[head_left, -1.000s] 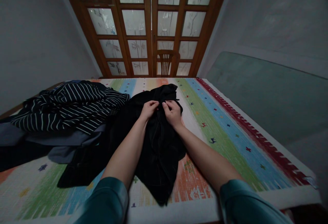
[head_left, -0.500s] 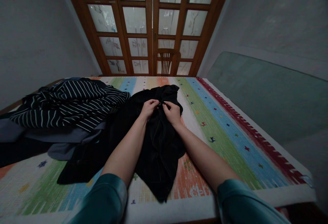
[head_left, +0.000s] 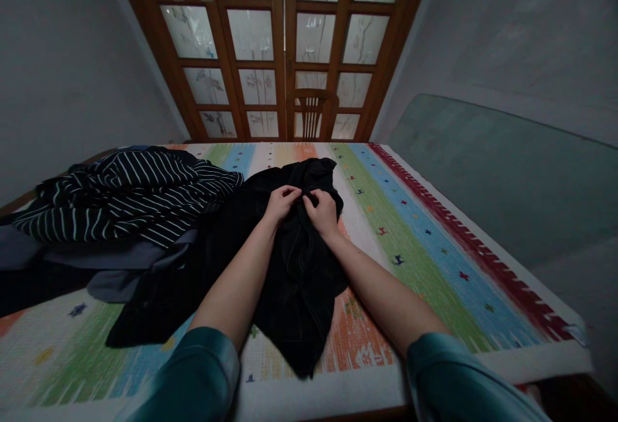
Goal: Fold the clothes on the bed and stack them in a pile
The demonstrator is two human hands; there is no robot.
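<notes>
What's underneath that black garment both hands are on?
The patterned cover shows along the near and right edges of the black garment, so it probably runs beneath. Anything else under there is hidden by the dark fabric.

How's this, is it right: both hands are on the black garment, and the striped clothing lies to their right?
Only the side is wrong: the head view shows the left hand and right hand on the black garment, but the striped clothing lies to their left.

a garment (head_left: 299, 325) lies on the cloth (head_left: 434, 274), right of piled clothes (head_left: 130, 197); behind stand a chair (head_left: 313, 94), then doors (head_left: 279, 36).
</notes>
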